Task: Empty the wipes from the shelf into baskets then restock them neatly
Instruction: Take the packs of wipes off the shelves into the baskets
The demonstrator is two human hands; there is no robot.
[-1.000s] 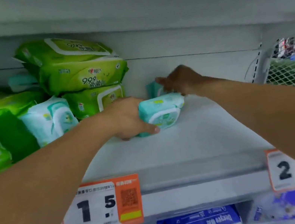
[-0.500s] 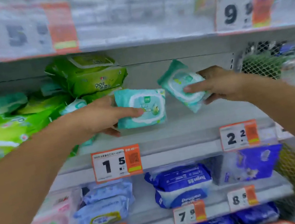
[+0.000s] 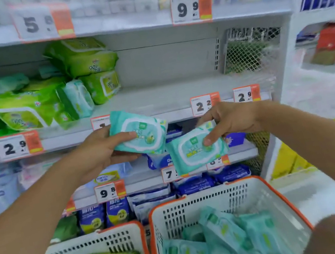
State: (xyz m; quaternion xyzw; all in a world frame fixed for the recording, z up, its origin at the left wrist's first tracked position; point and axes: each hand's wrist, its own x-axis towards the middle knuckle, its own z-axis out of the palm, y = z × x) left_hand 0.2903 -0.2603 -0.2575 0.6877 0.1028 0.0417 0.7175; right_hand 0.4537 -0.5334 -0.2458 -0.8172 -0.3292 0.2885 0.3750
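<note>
2 teal wipe packs (image 3: 139,131) (image 3: 196,152) held tilted above baskets (image 3: 200,205).

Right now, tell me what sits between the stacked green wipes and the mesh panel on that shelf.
Nothing: in the head view, the shelf is bare from the green wipes to the mesh panel.

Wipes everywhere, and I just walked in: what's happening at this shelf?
A person is clearing it. The left hand holds one teal wipes pack, the right hand pinches another, both above the right basket of teal packs. The left basket holds green packs. More green wipes packs remain on the shelf.
</note>
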